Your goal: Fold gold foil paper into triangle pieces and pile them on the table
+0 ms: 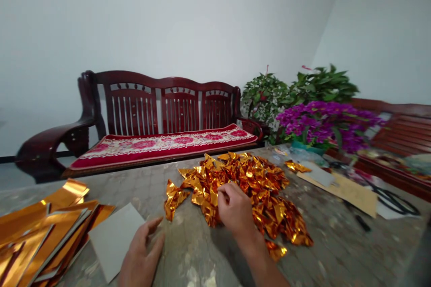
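My left hand (143,253) rests low over the table, thumb and fingers apart with nothing between them. Just beside it lies a pale grey square sheet (116,238), backing side up. My right hand (235,208) is closed, fingers curled, at the front of a heap of folded shiny orange-gold foil pieces (272,208). Whatever its fingers hold, if anything, is hidden. One folded foil piece (175,198) sits between the hands at the heap's left edge. Another small foil piece (276,250) is near my right forearm. Flat gold foil sheets (63,233) are stacked loosely at the left.
Across the grey table (188,255), toward the right, are a cardboard piece (350,195), a black cord (397,202) and a small dark object (362,223). Behind stand a wooden bench (175,87) with a red patterned cushion (168,144), purple flowers (326,121) and green plants (323,85).
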{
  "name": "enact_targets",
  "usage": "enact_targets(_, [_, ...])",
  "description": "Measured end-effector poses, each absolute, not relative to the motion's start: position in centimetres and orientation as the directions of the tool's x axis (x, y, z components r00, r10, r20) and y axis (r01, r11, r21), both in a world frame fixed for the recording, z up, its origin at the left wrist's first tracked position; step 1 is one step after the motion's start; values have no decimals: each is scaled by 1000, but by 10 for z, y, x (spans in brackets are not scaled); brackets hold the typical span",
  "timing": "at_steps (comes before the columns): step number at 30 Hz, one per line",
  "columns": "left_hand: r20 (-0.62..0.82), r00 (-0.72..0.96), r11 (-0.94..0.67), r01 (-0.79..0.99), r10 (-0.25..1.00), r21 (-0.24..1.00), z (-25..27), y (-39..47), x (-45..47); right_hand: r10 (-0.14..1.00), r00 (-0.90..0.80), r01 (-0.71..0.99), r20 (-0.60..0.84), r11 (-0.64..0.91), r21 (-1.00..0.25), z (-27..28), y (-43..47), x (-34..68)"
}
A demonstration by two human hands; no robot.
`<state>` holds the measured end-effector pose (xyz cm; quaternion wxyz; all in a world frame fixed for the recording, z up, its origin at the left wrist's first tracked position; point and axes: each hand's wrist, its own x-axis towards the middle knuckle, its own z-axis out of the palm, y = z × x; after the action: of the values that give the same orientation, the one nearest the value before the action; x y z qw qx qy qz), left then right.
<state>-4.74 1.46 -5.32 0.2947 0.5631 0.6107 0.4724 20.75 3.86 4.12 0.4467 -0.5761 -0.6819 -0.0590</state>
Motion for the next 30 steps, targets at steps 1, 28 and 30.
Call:
enact_targets(1, [214,-178,-111,461,960,881,-55,15,-49,744,89,856,662,283,-433,42,41,214])
enact_targets(28, [258,-78,-184,510,963,840,-61,15,-46,959,233,972,163,-228,-45,66,143,307])
enact_targets(30, [253,-80,-182,496,964,849,-61,14,-46,958,244,970,153,-244,-23,63,145,306])
